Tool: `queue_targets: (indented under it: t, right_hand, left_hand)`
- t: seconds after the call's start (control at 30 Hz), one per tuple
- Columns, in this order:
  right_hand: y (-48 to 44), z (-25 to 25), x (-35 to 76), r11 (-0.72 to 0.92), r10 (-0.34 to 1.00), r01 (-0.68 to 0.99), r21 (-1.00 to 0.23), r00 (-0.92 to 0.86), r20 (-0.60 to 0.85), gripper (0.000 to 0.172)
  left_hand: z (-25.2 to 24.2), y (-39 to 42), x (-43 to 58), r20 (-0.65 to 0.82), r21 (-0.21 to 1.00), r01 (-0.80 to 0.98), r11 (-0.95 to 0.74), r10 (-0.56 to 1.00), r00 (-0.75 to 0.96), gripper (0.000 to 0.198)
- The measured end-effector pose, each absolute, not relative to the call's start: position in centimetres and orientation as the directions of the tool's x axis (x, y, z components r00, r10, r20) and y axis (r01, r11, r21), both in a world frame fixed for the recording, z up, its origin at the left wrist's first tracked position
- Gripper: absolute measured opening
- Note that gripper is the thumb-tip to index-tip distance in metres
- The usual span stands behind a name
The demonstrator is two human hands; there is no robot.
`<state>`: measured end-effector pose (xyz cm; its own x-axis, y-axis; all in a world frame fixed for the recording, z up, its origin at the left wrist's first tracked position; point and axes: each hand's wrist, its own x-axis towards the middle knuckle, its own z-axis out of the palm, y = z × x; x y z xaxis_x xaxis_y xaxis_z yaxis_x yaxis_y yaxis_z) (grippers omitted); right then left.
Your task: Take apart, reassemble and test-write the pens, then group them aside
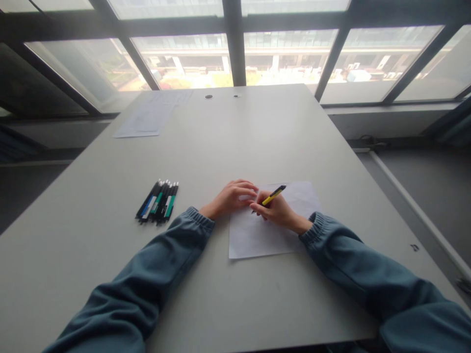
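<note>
The right hand (275,211) has its fingers (260,200) drawn in around a pen (273,195), yellow with a black top; thumb and forefinger pinch it low, near the tip, while the rest curl in beneath; the pen leans, top up and to the right, its tip at the sheet (252,240), though whether it touches is too small to tell; the left hand (233,197) lies palm down at the sheet's upper left edge, its fingers loosely bent, slightly spread and reaching toward the right hand, with nothing in their grasp; whether the two hands touch is hard to tell; the sheet lies flat on the white table (275,132), partly under both hands; to the left, well apart from it, a bunch of pens (158,202) lies side by side, mostly black with blue, green and white parts; farther off, at the table's far left, lie papers (147,115), overlapping.
</note>
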<state>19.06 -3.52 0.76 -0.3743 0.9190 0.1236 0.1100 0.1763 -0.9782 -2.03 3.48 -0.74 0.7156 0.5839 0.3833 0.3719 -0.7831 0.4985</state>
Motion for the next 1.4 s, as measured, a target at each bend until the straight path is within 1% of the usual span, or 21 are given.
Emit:
queue_targets:
  t: [0.33, 0.67, 1.0, 1.1, 1.2, 1.3, 1.4]
  right_hand:
    - [-3.5, 0.4, 19.3, 0.33, 0.898, 0.292, -0.898, -0.39, 0.203, 0.022]
    - [-3.3, 0.3, 19.5, 0.362, 0.873, 0.298, -0.883, -0.44, 0.209, 0.018]
    - [-3.2, 0.7, 19.3, 0.34, 0.863, 0.29, -0.895, -0.473, 0.175, 0.019]
    - [-3.2, 0.7, 19.5, 0.308, 0.876, 0.244, -0.92, -0.45, 0.174, 0.022]
    - [-2.9, 0.7, 19.8, 0.201, 0.938, 0.137, -0.97, -0.311, 0.151, 0.029]
    - [-2.3, 0.8, 20.1, 0.115, 0.983, -0.012, -0.993, -0.141, 0.116, 0.036]
    - [-1.7, 1.0, 20.1, 0.032, 0.996, -0.199, -0.979, -0.07, 0.047, 0.039]
  left_hand:
    - [-0.2, 3.3, -1.8, 0.386, 0.512, 0.353, -0.783, 0.576, 0.72, 0.019]
    - [-0.2, 3.4, -1.7, 0.403, 0.51, 0.341, -0.79, 0.569, 0.717, 0.015]
    - [-0.3, 3.5, -1.7, 0.393, 0.511, 0.349, -0.785, 0.575, 0.718, 0.016]
    - [-0.4, 3.5, -1.8, 0.388, 0.514, 0.351, -0.783, 0.577, 0.718, 0.017]
    - [-0.4, 3.5, -1.9, 0.383, 0.521, 0.354, -0.777, 0.582, 0.717, 0.019]
    - [-0.3, 3.5, -1.8, 0.389, 0.526, 0.343, -0.778, 0.579, 0.716, 0.021]
    - [0.1, 3.3, -1.7, 0.422, 0.541, 0.322, -0.777, 0.582, 0.695, 0.019]
